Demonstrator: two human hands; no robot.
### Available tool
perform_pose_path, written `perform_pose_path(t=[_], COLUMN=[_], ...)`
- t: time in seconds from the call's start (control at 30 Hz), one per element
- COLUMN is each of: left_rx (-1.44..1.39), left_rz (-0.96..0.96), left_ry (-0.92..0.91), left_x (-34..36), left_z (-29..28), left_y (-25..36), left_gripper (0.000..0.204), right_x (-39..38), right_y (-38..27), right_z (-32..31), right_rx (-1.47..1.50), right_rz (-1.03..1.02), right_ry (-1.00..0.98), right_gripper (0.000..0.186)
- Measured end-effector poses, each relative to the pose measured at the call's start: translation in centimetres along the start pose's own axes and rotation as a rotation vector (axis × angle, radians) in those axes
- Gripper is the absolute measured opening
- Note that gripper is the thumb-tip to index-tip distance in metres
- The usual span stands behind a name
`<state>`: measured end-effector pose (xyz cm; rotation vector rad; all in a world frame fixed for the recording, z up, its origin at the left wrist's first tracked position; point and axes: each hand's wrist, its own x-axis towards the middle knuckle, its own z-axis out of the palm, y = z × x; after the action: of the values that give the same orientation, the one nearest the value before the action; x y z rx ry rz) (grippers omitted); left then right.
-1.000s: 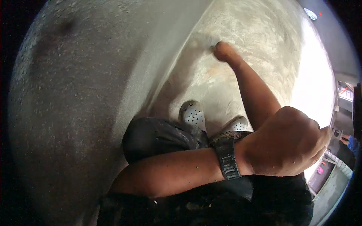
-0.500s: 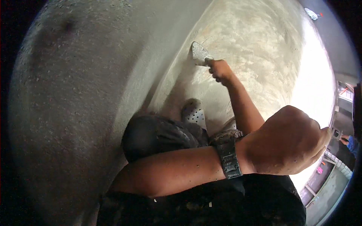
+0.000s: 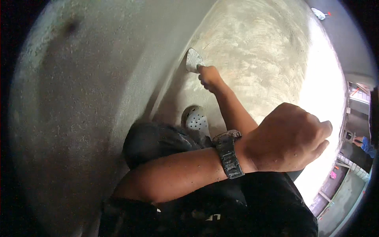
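Observation:
A small pointed trowel (image 3: 193, 60), its pale blade coated with grey residue, lies against the smeared cement surface (image 3: 256, 51) close to the seam with the rough grey wall. My right hand (image 3: 211, 78) is closed around its handle, with the arm stretched out ahead. Across the front of my body runs my left forearm, a dark chunky watch (image 3: 229, 154) on its wrist. My left hand (image 3: 282, 138) is curled into a fist, back of the hand toward me. Its inner side is hidden, so whatever it may hold does not show.
The rough grey wall (image 3: 87, 79) rises close on the left. My white clog with holes (image 3: 196, 119) stands below the trowel, beside my bent dark-clad knee (image 3: 150, 142). Glaring light covers the right side. A person in blue (image 3: 368, 148) is at the far right edge.
The trowel and my right hand have shifted left, closer to the seam. My left fist sits a little further left and higher in view, still curled. The view itself has moved slightly.

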<state>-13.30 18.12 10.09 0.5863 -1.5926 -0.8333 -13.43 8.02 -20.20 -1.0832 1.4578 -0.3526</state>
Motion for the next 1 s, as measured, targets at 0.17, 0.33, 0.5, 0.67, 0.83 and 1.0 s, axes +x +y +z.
perform_pose_path(t=[0.17, 0.33, 0.5, 0.67, 0.83, 1.0], left_rx=[0.03, -0.018, 0.024, 0.04, 0.033, 0.044], left_rz=[0.048, 0.049, 0.022, 0.028, 0.071, -0.031], left_ry=[-0.011, -0.032, 0.031, -0.028, -0.024, -0.018], left_x=[0.8, 0.9, 1.6, 1.3, 2.3, 1.8], left_z=[-0.3, 1.0, -0.5, -1.1, 0.2, -1.6], left_y=[1.3, 0.9, 0.2, 0.7, 2.3, -0.8], left_gripper=[0.02, 0.019, 0.02, 0.02, 0.021, 0.022], right_x=[-0.7, 5.0, -0.8, -3.5, 7.7, 5.4], right_y=[0.2, 2.5, -1.3, 0.0, 2.3, -2.5], right_z=[3.2, -0.6, 3.0, 6.0, -1.4, 2.5], right_rx=[0.23, -0.911, 0.245, 0.072, -0.637, 0.242], right_rz=[0.26, -0.487, 0.248, 0.227, -0.473, 0.112], right_ry=[0.144, 0.083, 0.075, 0.111, 0.052, -0.163], right_gripper=[0.028, 0.022, 0.034, 0.038, 0.023, 0.018])
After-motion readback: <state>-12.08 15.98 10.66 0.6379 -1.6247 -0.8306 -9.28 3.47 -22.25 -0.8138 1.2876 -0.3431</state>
